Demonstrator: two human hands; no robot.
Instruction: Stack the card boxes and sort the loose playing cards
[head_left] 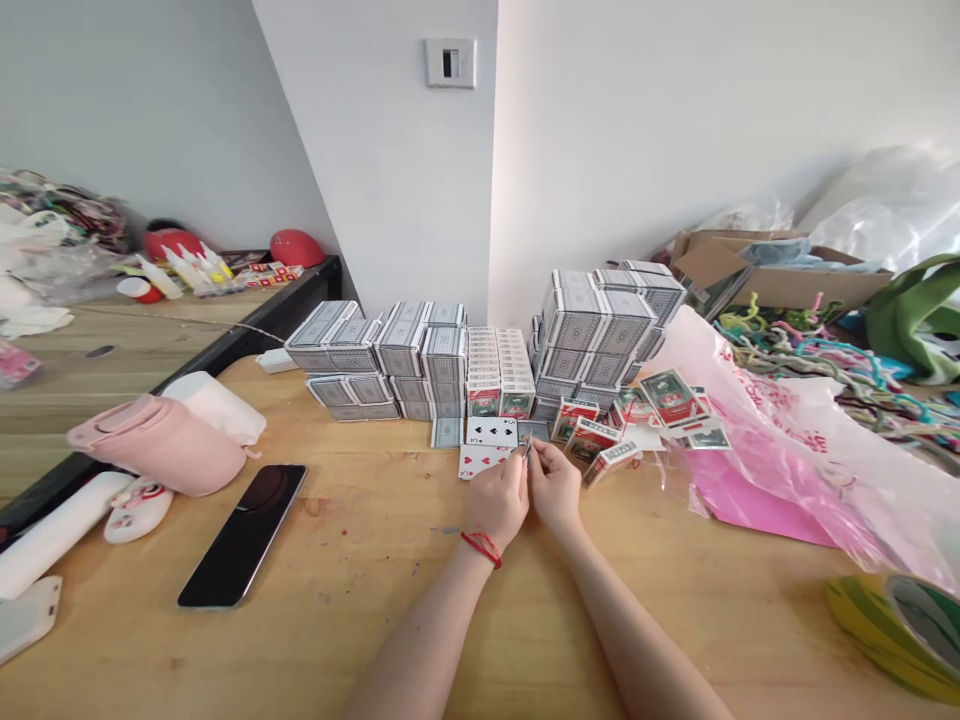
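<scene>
My left hand (pixel 500 498), with a red string bracelet at the wrist, and my right hand (pixel 555 483) meet at the fingertips. Both are closed in a pinch on a thin, flat piece (pixel 527 450) seen edge-on; its kind is mostly hidden by my fingers. Just beyond lie face-up playing cards, a spade card (pixel 491 431) and a heart card (pixel 480 461). A face-down card (pixel 448 432) lies to their left. Small red and green card boxes (pixel 590 440) stand loosely right of my right hand.
Wrapped stacks of grey-patterned cards rise at left (pixel 401 340) and right (pixel 581 330), with a block of boxed decks (pixel 499 365) between. A phone (pixel 244 535), pink tumbler (pixel 161 443) and white roll (pixel 60 530) lie left; pink plastic (pixel 757 440) and tape (pixel 900 630) right.
</scene>
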